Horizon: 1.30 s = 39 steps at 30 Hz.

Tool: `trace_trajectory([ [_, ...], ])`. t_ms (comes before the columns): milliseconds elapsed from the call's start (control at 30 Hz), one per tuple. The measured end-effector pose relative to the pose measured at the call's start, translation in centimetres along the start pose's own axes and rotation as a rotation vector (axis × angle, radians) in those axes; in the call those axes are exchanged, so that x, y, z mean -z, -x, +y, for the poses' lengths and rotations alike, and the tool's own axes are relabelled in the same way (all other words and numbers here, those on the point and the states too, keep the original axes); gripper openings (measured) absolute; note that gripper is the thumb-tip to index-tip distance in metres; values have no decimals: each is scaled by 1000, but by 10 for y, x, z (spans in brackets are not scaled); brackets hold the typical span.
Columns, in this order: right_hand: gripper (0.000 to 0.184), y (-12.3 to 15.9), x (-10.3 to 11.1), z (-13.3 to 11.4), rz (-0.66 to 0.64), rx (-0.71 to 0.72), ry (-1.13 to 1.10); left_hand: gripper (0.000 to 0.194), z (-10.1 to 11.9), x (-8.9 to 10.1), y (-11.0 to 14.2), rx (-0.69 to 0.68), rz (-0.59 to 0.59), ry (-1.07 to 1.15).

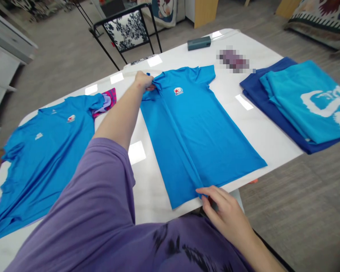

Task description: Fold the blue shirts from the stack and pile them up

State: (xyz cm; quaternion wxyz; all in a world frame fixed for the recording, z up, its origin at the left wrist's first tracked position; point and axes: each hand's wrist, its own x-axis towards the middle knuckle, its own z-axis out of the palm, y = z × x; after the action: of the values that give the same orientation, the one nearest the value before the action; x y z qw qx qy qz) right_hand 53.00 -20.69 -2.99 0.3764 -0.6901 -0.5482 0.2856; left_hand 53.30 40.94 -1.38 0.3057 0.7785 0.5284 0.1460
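Observation:
A blue T-shirt (212,124) lies across the white table in front of me, with a small red-and-white logo on its chest. A raised ridge of cloth runs lengthwise down it, from collar to hem. At the shoulder by the collar, my left hand (144,80) is closed on the cloth. My right hand (229,211) pinches the hem at the lower end of that ridge, by the table's near edge. Left of my arm a second blue T-shirt (56,147) is spread out, with other purple and pink cloth (109,102) showing from under it.
Folded turquoise cloth with white lettering (294,102) rests on folded dark blue cloth (251,85) at the table's right. A dark grey oblong case (198,43) and a blurred-out item (234,60) lie at the far side. Beyond the table (260,132) stands a black-framed chair (127,30).

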Motion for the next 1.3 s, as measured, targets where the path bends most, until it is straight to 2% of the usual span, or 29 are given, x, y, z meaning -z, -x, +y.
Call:
trace_trajectory([
  [100, 28, 1, 3, 11, -12, 7, 154, 32, 2, -30, 8, 12, -48, 81],
  [167, 29, 1, 9, 14, -25, 37, 251, 32, -3, -33, 29, -104, -2, 86],
  [267, 31, -6, 22, 14, -25, 67, 286, 35, -26, -25, 89, -374, 120, -46],
  [300, 29, -12, 28, 14, -24, 75, 282, 39, -36, -22, 114, -422, 150, -110],
  [400, 24, -49, 44, 9, -56, 126, 282, 54, -69, -20, 182, -370, 180, -252],
  [500, 28, -128, 54, -1, -110, 169, 249, 68, -90, -23, 217, -312, 142, -328],
  [600, 33, -249, 45, -14, -113, 207, 227, 77, -96, -22, 220, -304, 107, -366],
  [700, 35, -387, 18, -27, -86, 280, 335, 79, -99, -18, 212, -322, 111, -375],
  [767, 42, -471, -2, -31, -78, 263, 449, 80, -104, -16, 208, -336, 122, -372],
  [867, 48, -562, -23, -29, -72, 166, 575, 80, -112, -17, 204, -342, 126, -362],
  [933, 46, -597, -29, -23, -103, 130, 615, 80, -116, -17, 202, -341, 130, -352],
  [1033, 37, -619, -28, -13, -133, 124, 650, 81, -118, -17, 199, -338, 132, -336],
  [1200, 33, -621, -12, -5, -83, 132, 665, 79, -116, -13, 200, -317, 117, -313],
  [1300, 28, -615, 6, 2, -27, 59, 702, 78, -117, -12, 201, -315, 123, -293],
])
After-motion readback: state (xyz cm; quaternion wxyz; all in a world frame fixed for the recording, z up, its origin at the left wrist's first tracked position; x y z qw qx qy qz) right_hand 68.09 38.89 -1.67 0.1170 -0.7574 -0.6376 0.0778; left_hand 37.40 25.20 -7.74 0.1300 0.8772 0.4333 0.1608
